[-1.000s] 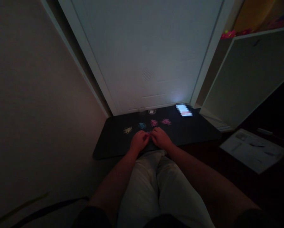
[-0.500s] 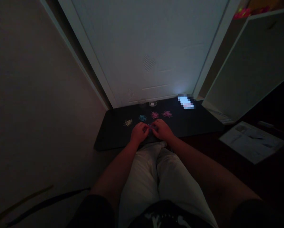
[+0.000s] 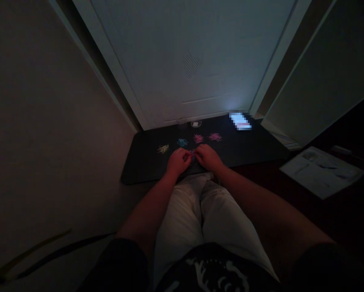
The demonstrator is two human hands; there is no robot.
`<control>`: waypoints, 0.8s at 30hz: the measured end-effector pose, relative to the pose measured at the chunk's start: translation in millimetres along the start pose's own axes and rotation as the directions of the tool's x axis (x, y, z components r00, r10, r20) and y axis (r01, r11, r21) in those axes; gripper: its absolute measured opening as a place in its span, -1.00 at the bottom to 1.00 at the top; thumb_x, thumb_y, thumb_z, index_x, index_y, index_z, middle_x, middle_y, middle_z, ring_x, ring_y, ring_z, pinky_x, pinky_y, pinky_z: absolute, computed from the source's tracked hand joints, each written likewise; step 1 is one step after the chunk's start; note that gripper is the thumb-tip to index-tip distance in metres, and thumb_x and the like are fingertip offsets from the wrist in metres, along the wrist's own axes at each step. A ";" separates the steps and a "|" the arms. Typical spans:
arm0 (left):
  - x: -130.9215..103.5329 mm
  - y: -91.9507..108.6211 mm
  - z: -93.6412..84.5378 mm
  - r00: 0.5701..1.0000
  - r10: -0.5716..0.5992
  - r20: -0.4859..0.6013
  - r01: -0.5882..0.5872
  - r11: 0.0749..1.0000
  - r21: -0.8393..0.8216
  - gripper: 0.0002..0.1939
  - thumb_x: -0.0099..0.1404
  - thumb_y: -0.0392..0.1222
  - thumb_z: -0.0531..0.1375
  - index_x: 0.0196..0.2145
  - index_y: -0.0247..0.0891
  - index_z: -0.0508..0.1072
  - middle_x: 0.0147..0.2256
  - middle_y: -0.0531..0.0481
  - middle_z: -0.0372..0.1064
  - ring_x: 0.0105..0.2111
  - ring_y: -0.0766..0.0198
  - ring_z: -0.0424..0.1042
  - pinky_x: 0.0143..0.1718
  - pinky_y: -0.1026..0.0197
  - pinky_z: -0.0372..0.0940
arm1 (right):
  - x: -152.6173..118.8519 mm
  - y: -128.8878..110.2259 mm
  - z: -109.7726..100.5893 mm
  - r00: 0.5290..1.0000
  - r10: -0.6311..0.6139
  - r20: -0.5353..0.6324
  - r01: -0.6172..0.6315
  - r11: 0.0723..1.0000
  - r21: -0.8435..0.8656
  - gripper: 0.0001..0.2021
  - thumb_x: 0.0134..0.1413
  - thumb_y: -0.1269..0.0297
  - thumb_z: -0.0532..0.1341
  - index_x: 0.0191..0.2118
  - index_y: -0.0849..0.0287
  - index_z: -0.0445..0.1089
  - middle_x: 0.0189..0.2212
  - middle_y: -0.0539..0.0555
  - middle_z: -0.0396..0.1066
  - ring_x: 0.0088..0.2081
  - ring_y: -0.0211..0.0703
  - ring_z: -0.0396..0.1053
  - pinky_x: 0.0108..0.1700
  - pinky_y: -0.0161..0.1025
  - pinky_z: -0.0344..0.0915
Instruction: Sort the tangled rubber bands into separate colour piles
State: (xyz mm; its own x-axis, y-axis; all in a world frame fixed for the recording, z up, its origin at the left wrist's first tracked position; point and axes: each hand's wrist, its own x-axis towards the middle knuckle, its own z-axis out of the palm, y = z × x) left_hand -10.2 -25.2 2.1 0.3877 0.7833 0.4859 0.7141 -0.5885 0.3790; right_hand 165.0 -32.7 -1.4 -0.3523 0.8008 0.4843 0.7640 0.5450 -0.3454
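Note:
Four small piles of thin sticks lie in a row on a dark board: a yellowish pile (image 3: pixel 163 149), a blue pile (image 3: pixel 182 142), a pink pile (image 3: pixel 198 138) and a second pink pile (image 3: pixel 215 137). Just in front of the blue pile, my left hand (image 3: pixel 179 160) is closed, fingertips pinched. My right hand (image 3: pixel 206 156) is closed too, nearest the first pink pile. The fingertips of both hands nearly meet over something small and purplish, too small and dim to name.
A lit phone (image 3: pixel 240 121) lies at the board's (image 3: pixel 145 164) back right. A small round item (image 3: pixel 195 124) sits by the white door (image 3: pixel 182 36). Right of the board, a white sheet (image 3: pixel 322 172) lies lower down.
The view has tilted slightly, so the board and hands appear higher. Both hands keep their pinched pose, with fingertips a little closer together.

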 end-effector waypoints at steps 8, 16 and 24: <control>0.8 1.4 -1.2 1.000 -0.026 -0.004 0.026 1.000 -0.005 -0.92 0.20 -0.23 0.15 -0.36 -0.26 0.42 -0.37 -0.01 0.37 -0.30 0.27 0.34 -0.24 0.24 0.24 | 0.7 0.0 -2.3 1.000 0.015 -0.024 -0.015 1.000 -0.001 -0.89 0.11 0.39 0.08 -0.31 0.20 0.35 -0.33 0.14 0.32 -0.23 -0.08 0.19 -0.18 -0.18 0.13; 0.4 2.7 -1.8 0.999 -0.034 -0.018 0.033 0.999 -0.024 -0.89 0.22 -0.19 0.15 -0.35 -0.27 0.43 -0.37 -0.02 0.36 -0.30 0.28 0.35 -0.25 0.24 0.25 | -0.2 -1.4 -3.5 0.999 0.020 -0.046 -0.020 1.000 0.012 -0.88 0.12 0.38 0.08 -0.31 0.21 0.36 -0.33 0.15 0.34 -0.23 -0.08 0.20 -0.18 -0.18 0.14; 0.4 2.1 -1.4 0.998 -0.053 -0.038 0.051 0.998 -0.041 -0.90 0.22 -0.19 0.15 -0.35 -0.25 0.42 -0.35 -0.02 0.37 -0.30 0.27 0.36 -0.26 0.24 0.27 | -0.2 1.8 -0.1 0.996 0.021 -0.084 -0.019 0.999 0.026 -0.90 0.08 0.37 0.10 -0.33 0.19 0.35 -0.35 0.15 0.34 -0.24 -0.05 0.20 -0.20 -0.16 0.14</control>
State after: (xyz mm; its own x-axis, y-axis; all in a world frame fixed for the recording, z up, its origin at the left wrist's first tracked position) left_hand -9.4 -26.4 4.2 0.3271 0.8050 0.4950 0.7082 -0.5556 0.4356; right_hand 166.6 -31.9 -2.0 -0.2895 0.7885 0.5426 0.7564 0.5358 -0.3752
